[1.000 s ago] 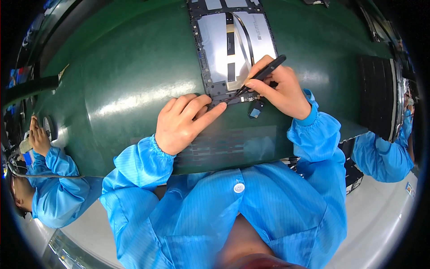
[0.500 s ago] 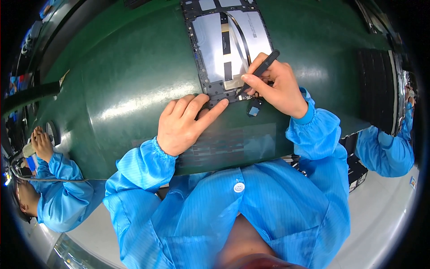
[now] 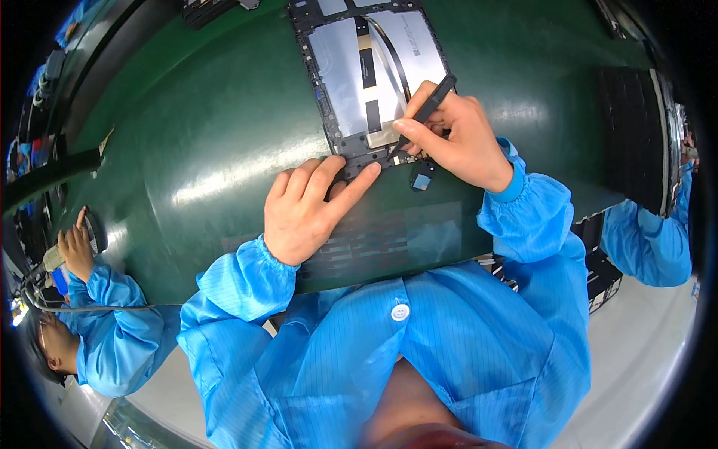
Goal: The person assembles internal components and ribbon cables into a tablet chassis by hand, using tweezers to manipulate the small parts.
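An opened tablet (image 3: 336,82) with a silver inner plate and a black frame lies on the green work surface. Resting on its near left corner is my left hand (image 3: 303,213), with the fingers stretched out and the thumb lying on the near black strip. My right hand (image 3: 471,146) pinches black tweezers (image 3: 436,99), slanted with their tip down at the tablet's near edge. What the tip touches is too small to tell. A dark flat cable (image 3: 395,56) curves along the plate. Just off the near edge sits a small black part (image 3: 421,178) with a light blue patch.
Green matting (image 3: 202,127) covers the bench, with a transparent sheet (image 3: 437,228) near the front edge. Black stacked trays (image 3: 636,142) stand at the right. A dark item (image 3: 217,9) lies at the far side. Co-workers in blue sleeves (image 3: 123,322) sit left and right.
The tablet appears slightly further left and up in the picture. The right hand and the tweezers have shifted a little left. The left hand stays on the corner.
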A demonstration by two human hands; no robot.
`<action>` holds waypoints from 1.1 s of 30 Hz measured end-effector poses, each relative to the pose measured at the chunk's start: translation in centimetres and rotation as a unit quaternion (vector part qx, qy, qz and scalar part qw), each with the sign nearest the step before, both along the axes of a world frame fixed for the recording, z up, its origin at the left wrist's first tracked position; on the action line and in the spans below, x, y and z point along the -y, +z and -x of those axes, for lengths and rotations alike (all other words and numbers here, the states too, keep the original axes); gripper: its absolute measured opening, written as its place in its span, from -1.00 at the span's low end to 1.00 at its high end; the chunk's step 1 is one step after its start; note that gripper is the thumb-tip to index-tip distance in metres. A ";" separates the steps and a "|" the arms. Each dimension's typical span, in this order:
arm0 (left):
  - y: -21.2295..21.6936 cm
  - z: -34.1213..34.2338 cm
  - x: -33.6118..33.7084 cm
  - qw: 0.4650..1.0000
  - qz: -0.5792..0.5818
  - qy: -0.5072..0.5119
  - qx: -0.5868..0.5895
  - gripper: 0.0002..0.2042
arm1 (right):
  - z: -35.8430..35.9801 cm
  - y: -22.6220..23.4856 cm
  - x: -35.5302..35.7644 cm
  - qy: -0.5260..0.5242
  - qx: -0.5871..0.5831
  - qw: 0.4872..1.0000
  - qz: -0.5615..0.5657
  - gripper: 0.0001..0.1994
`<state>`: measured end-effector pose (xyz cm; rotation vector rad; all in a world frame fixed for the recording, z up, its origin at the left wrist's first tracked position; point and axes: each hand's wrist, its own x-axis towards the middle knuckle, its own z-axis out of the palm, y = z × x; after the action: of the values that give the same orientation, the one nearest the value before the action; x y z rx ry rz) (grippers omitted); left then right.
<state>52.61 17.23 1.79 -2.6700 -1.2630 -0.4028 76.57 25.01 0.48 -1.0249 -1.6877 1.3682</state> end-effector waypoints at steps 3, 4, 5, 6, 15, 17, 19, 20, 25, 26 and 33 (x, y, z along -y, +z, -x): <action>0.0 -0.4 0.1 1.000 0.005 0.012 -0.005 -0.49 | -0.2 0.0 0.0 -0.003 0.001 1.000 0.003 -0.82; 0.0 -0.5 0.1 1.000 0.004 0.018 -0.001 -0.49 | -0.2 0.0 0.0 -0.005 0.000 1.000 0.004 -0.82; 0.0 -0.6 0.1 1.000 0.005 0.016 -0.003 -0.49 | -0.2 -0.1 0.0 -0.004 0.002 1.000 0.001 -0.82; 0.0 -0.7 0.1 1.000 0.005 0.018 -0.003 -0.49 | -0.3 -0.1 0.0 -0.003 0.004 1.000 -0.002 -0.82; 0.5 -1.6 -1.3 0.998 0.064 0.003 0.022 -0.43 | -0.6 0.1 -0.1 -0.018 0.003 1.000 -0.001 -0.84; 0.4 -0.8 -1.6 0.997 0.073 -0.012 0.037 -0.43 | -0.8 0.0 0.0 -0.031 -0.046 0.998 0.023 -0.85; -0.1 0.4 -1.6 0.990 0.085 -0.038 0.103 -0.46 | -0.9 0.2 0.0 -0.041 -0.096 0.993 0.045 -0.86; 0.1 0.4 -1.6 0.991 0.080 -0.038 0.102 -0.46 | -1.0 0.4 0.0 -0.046 -0.104 0.992 0.051 -0.86; 1.1 -2.9 -3.7 0.994 0.071 -0.041 0.071 -0.49 | -1.0 -0.4 0.5 -0.188 -0.240 0.952 -0.035 -0.90; 1.0 -3.2 -5.2 0.995 0.055 -0.038 0.070 -0.49 | -1.3 -0.6 0.2 -0.214 -0.252 0.942 -0.051 -0.89; -0.5 -0.6 -21.9 0.991 -0.095 0.056 0.074 -0.66 | -2.3 -1.8 -2.4 -0.243 -0.188 0.951 -0.035 -0.79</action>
<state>53.23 39.11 1.28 -2.4372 -1.3333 -0.6783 78.84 27.43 -1.28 -0.9806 -1.1008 1.0835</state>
